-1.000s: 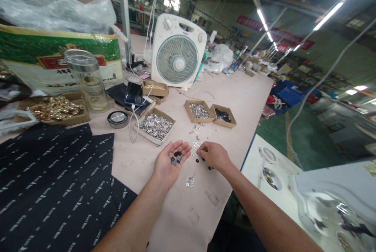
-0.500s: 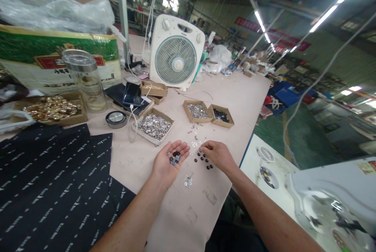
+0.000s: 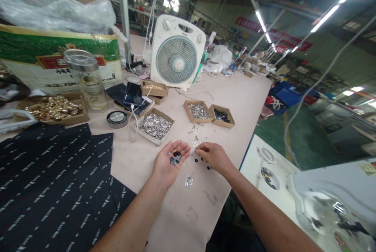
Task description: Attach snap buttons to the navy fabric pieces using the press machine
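Note:
My left hand point(image 3: 169, 166) is palm up over the table, cupping several small black and grey snap pieces point(image 3: 175, 158). Close to its fingertips on the right, my right hand point(image 3: 214, 155) has thumb and forefinger pinched together; whatever lies between them is too small to make out. Black round caps point(image 3: 196, 160) lie on the table below my right hand, partly covered by it. A small cluster of silver rings point(image 3: 188, 182) lies nearer to me. More loose silver rings point(image 3: 196, 143) are scattered beyond my fingers.
Boxes of silver pieces point(image 3: 155, 126), point(image 3: 199, 111) and black pieces point(image 3: 221, 116) stand beyond my hands. A fan point(image 3: 178, 54) is behind them. At left are a glass jar point(image 3: 94, 89), gold pieces point(image 3: 57, 108) and black printed fabric point(image 3: 53, 189). A white machine point(image 3: 331, 189) is at right.
My right hand has moved slightly left, toward my left palm, and now covers some of the black caps. My left hand stays nearly still with its pieces.

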The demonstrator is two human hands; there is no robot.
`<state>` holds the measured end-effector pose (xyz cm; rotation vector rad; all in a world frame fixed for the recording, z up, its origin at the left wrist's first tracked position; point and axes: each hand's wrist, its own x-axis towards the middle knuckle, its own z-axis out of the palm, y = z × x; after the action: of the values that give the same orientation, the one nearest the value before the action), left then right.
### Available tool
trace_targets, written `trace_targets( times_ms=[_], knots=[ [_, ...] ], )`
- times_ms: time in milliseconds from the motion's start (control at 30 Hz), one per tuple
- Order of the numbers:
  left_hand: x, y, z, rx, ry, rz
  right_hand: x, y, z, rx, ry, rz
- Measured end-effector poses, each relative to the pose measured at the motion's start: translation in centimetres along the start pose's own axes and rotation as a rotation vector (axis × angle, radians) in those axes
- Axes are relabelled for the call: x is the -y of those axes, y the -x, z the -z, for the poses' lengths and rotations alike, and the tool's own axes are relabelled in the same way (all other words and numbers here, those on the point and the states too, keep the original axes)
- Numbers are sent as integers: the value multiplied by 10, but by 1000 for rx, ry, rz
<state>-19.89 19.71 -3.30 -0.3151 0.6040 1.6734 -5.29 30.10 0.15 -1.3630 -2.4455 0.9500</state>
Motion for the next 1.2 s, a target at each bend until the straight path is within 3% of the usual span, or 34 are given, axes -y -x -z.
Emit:
trace_targets(
  times_ms=[267,500,700,833,1200],
  knots=[
    [0,-1,1,6,4,-2,-8,-10,0,-26,-60,-1],
    [0,1,1,-9,-1,2,-8,-11,4,43,-131,-60],
    [0,0,2,3,5,1,-1,-9,-4,148,29,64],
    [0,-2,2,11,10,3,4,-11,-10,181,92,63],
    [1,0,2,8,14,4,4,-15,-16,61,268,65]
  ],
)
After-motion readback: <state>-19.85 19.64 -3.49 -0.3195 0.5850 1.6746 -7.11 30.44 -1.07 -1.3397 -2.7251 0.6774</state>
